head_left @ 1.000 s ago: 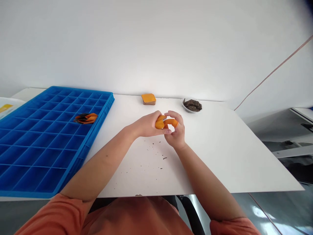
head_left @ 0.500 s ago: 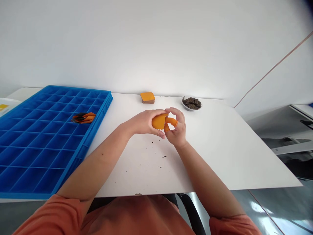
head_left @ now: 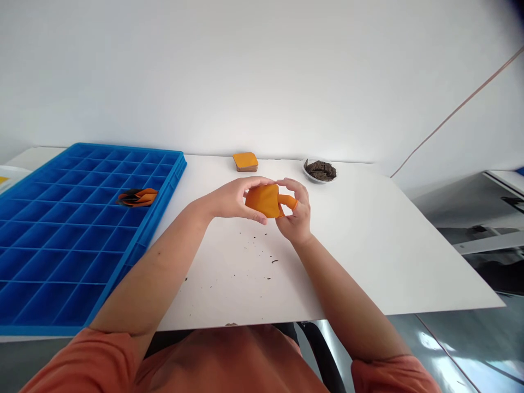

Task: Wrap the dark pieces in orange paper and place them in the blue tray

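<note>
Above the middle of the table, both hands are on a small orange piece (head_left: pixel 262 201) that looks like leather and faces me almost flat. My left hand (head_left: pixel 231 201) wraps around its left end, fingers along the top and thumb below. At its right edge, my right hand (head_left: pixel 299 212) pinches it between thumb and index finger, both wearing orange finger cots (head_left: pixel 288 201). The back of the piece is hidden from me. Farther back lies a stack of similar orange pieces (head_left: pixel 245 160). A white bowl (head_left: pixel 320 181) holds a pile of thin dark strips (head_left: pixel 321 170).
On the left lies a blue tray (head_left: pixel 182 164) divided into many compartments. A bundle of orange and black pieces (head_left: pixel 138 197) sits in one of them. Dark crumbs (head_left: pixel 274 261) are scattered on the white table (head_left: pixel 380 245) before me. A wall runs along the back.
My left hand has shifted slightly left and loosened its wrap, showing more of the orange piece, which now looks flatter. My right hand keeps its pinch in nearly the same spot.
</note>
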Demonstrator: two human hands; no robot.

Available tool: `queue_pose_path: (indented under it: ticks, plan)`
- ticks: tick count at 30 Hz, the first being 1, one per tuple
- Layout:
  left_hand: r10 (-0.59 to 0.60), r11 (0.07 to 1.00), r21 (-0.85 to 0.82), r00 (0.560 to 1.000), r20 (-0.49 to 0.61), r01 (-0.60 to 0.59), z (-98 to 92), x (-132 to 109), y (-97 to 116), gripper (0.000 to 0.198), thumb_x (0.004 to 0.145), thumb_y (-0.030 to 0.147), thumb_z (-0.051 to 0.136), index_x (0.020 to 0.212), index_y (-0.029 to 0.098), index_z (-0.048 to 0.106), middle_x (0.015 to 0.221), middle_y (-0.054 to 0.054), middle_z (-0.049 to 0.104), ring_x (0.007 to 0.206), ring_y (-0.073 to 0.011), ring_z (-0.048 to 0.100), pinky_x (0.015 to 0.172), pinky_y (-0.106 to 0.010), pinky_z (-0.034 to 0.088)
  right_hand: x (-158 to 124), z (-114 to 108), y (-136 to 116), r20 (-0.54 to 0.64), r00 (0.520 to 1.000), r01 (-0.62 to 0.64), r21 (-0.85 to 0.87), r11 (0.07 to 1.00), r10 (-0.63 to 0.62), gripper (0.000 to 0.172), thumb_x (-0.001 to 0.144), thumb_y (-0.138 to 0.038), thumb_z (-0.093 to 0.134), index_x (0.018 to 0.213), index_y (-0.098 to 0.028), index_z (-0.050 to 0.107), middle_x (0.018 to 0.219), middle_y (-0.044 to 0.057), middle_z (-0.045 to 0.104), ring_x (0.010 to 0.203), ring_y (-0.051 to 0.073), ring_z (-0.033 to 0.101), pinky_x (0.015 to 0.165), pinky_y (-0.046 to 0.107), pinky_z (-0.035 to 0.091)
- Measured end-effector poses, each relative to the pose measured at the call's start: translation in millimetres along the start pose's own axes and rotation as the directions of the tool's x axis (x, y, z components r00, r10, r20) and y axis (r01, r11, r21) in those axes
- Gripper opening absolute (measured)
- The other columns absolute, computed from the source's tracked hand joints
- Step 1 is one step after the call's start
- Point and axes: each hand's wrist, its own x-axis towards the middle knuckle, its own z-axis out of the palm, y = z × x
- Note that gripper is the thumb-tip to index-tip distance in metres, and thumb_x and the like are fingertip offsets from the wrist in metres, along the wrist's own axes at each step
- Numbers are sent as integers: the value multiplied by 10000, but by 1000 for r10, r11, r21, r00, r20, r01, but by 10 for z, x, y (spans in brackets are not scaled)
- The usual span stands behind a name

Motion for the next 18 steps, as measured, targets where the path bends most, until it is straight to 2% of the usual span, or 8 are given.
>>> queue_pose_path:
  ticks: [5, 8, 10, 13, 16, 18]
  plan:
    - [8, 988, 152, 1000, -23, -4, 21, -19, -4, 832, 748, 504, 821, 1505, 327, 525, 1533, -78, 556, 1408, -331, 510, 1153, -493, 441, -40, 15, 27, 2, 999, -37, -16, 999, 37, 212, 891, -99, 583, 978, -289, 612, 1281, 57, 648, 1205, 272, 633, 946, 539, 566]
    - [-16, 967, 252, 999, -46, 27, 65, -25, -23, 922, 769, 509, 789, 1593, 334, 414, 1632, -80, 449, 1498, -346, 410, 1186, -487, 402, -47, 22, 27, -8, 999, -38, -32, 999, 38, 213, 901, -98, 577, 982, -290, 617, 1261, 61, 650, 1193, 269, 640, 930, 532, 575]
    - [-26, 960, 277, 999, -47, 38, 88, -28, -26, 926, 800, 467, 749, 1626, 329, 354, 1660, -73, 411, 1510, -336, 396, 1183, -468, 400, -43, 24, 17, -12, 999, -35, -31, 999, 35, 222, 903, -85, 584, 983, -288, 621, 1248, 64, 651, 1182, 262, 640, 924, 520, 579]
    - [-5, 963, 269, 999, -48, 18, 101, -28, -2, 841, 821, 343, 682, 1609, 315, 389, 1581, -67, 501, 1396, -303, 513, 1100, -428, 460, -28, 24, -10, -14, 1000, -28, -29, 999, 27, 227, 897, -67, 599, 977, -279, 622, 1238, 69, 651, 1179, 258, 634, 927, 513, 579]
    - [13, 970, 245, 999, -42, -2, 91, -18, 32, 683, 809, 289, 654, 1484, 290, 549, 1320, -71, 654, 1124, -264, 632, 907, -394, 523, -12, 23, -34, 4, 1000, -16, -38, 999, 16, 225, 896, -70, 596, 974, -281, 607, 1255, 65, 647, 1186, 263, 637, 932, 526, 579]
    - [31, 972, 234, 999, -34, -22, 77, -9, 40, 536, 816, 284, 645, 1352, 276, 648, 1149, -59, 684, 975, -234, 635, 822, -377, 516, -5, 22, -39, 13, 1000, -10, -35, 999, 10, 238, 894, -72, 591, 986, -290, 600, 1274, 56, 642, 1193, 263, 638, 943, 534, 576]
